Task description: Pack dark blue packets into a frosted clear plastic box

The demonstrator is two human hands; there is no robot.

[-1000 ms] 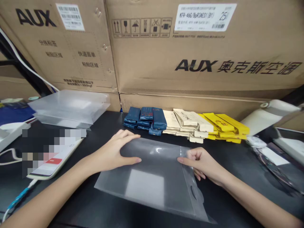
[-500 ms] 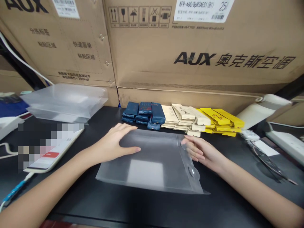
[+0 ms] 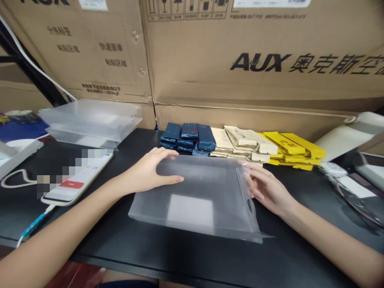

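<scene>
Clear bag (image 3: 195, 180) lay over the black tabletop (image 3: 180, 256), between both hands, slotted end toward 3 o'clock. Left hand (image 3: 147, 172) at its 10 o'clock corner: thumb and fingers spread wide, resting on the film rather than gripping. Right hand (image 3: 267, 190) at 2 o'clock: fingers half curled at the edge; could not tell whether it gripped. Beyond the bag: navy packets (image 3: 189, 137) at 12, cream packets (image 3: 240, 140) at 1, yellow packets (image 3: 291, 148) at 2; phone (image 3: 69, 193) at 9.

The flat, see-through plastic bag (image 3: 199, 180) looks smooth and a bit shiny; the big brown cardboard box (image 3: 201, 56) looks dull.
</scene>
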